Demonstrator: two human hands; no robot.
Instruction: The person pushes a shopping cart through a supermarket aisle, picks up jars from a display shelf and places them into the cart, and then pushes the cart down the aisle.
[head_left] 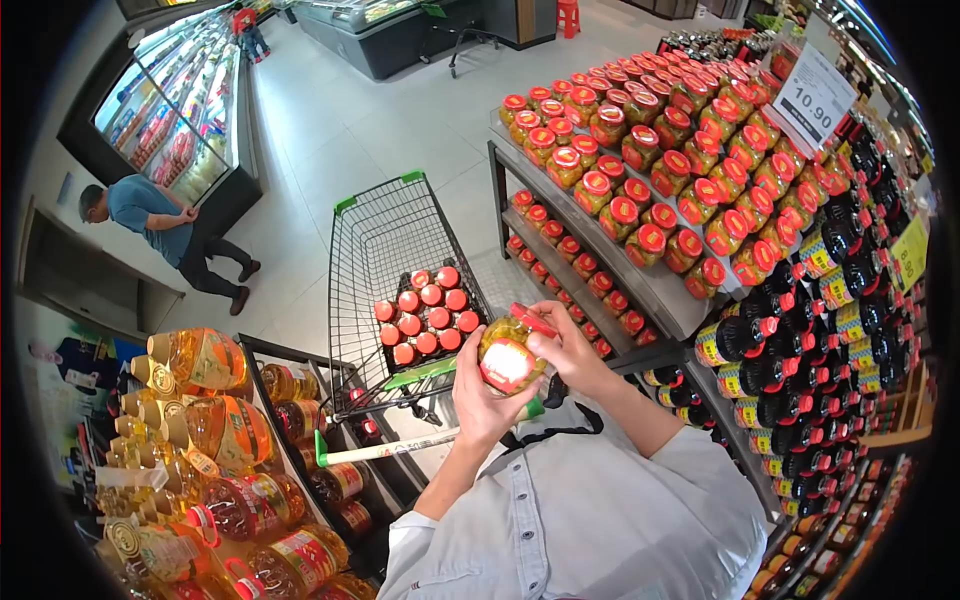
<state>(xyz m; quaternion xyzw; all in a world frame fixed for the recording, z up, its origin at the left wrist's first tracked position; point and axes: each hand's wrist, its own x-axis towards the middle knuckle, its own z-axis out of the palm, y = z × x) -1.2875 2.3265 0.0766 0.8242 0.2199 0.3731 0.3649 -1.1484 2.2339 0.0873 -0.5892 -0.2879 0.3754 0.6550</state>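
A glass jar of pickles [503, 352] with a red lid and a red and white label is held tilted in front of my chest. My left hand [480, 392] wraps round its lower side, fingers closed on the glass. Near the lid, my right hand [563, 345] grips the jar from the other side. Just beyond my hands stands a wire shopping cart [385, 235] with green corners; several red-capped bottles [428, 315] are grouped upright inside it. The cart's handle [400, 447] runs below my left forearm, and no hand is on it.
To the right, a stepped shelf [590, 262] carries rows of red-lidded jars [645, 245] under a price sign [812, 98]. Dark sauce bottles [745, 340] line the near right. Cooking oil bottles [230, 430] crowd the left. A person [165, 225] walks beside a refrigerated case [165, 110].
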